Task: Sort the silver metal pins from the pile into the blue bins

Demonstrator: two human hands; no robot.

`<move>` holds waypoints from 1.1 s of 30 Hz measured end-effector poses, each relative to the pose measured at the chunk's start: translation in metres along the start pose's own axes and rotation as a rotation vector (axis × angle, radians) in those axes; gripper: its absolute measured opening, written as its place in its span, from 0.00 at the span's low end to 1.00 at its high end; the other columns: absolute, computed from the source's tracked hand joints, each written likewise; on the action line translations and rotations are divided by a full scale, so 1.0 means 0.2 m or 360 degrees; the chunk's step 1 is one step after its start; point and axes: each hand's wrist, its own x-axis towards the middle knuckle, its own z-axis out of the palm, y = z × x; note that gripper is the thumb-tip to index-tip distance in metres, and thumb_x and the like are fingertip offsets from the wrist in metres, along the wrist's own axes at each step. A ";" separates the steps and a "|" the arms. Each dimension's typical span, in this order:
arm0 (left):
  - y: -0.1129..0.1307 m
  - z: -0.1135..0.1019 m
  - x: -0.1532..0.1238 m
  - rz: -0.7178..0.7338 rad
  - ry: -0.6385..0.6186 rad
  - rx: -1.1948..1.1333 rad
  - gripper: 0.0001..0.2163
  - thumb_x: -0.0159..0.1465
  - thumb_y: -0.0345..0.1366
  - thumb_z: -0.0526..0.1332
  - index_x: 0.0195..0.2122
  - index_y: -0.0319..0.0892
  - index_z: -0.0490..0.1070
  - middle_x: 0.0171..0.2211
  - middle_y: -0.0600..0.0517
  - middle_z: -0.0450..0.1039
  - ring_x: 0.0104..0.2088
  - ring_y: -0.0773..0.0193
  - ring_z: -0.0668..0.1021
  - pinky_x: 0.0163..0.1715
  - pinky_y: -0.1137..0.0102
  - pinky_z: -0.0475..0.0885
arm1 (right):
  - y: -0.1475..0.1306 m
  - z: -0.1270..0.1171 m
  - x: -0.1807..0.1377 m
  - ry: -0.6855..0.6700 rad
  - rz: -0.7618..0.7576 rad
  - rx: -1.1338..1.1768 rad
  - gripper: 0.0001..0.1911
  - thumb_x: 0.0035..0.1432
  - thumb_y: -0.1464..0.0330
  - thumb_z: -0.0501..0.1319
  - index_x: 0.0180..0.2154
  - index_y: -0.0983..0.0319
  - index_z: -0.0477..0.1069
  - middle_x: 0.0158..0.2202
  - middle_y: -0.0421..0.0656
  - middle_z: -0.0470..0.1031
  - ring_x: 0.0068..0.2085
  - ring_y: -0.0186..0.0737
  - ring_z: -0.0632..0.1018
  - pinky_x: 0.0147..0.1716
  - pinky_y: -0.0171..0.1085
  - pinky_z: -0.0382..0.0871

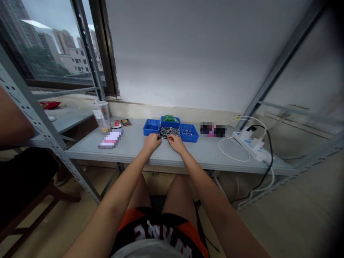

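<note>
On the grey table (134, 150) by the window, I see the left hand (152, 142) and right hand (176, 142) curled, fingertips at the near edge of the metal-parts pile (169, 132). I cannot tell whether either pinches a piece. I'd lift pieces singly, clear of the flanking blue bins (189, 132).

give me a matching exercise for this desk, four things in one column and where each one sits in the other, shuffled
Things
1. power strip
2. clear cup
3. pile of metal parts
4. green item

Places
A. just beyond the left hand and right hand
B. right end of the table
C. in the rear blue tray
D. left end, near the window

Pairs: 1-B, 2-D, 3-A, 4-C
</note>
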 end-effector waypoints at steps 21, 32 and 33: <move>0.02 -0.03 0.00 0.0276 0.0048 -0.0350 0.09 0.61 0.34 0.55 0.38 0.41 0.73 0.36 0.48 0.76 0.39 0.59 0.75 0.39 0.70 0.68 | -0.03 -0.02 -0.01 -0.0040 -0.0075 0.0091 0.09 0.56 0.68 0.55 0.39 0.60 0.71 0.34 0.41 0.76 0.34 0.36 0.74 0.36 0.34 0.65; 0.03 -0.04 -0.01 0.0374 0.0054 -0.0447 0.09 0.60 0.33 0.55 0.39 0.42 0.74 0.36 0.51 0.76 0.38 0.61 0.74 0.40 0.70 0.67 | -0.01 -0.01 -0.01 -0.0034 -0.0032 0.0051 0.09 0.56 0.69 0.55 0.38 0.59 0.72 0.33 0.41 0.76 0.33 0.37 0.74 0.36 0.35 0.66; 0.03 -0.04 -0.01 0.0384 0.0058 -0.0454 0.09 0.60 0.33 0.55 0.39 0.42 0.74 0.36 0.51 0.76 0.38 0.61 0.74 0.40 0.70 0.67 | -0.01 -0.01 -0.01 -0.0031 -0.0029 0.0050 0.09 0.56 0.69 0.55 0.38 0.59 0.72 0.33 0.41 0.76 0.33 0.37 0.74 0.36 0.35 0.66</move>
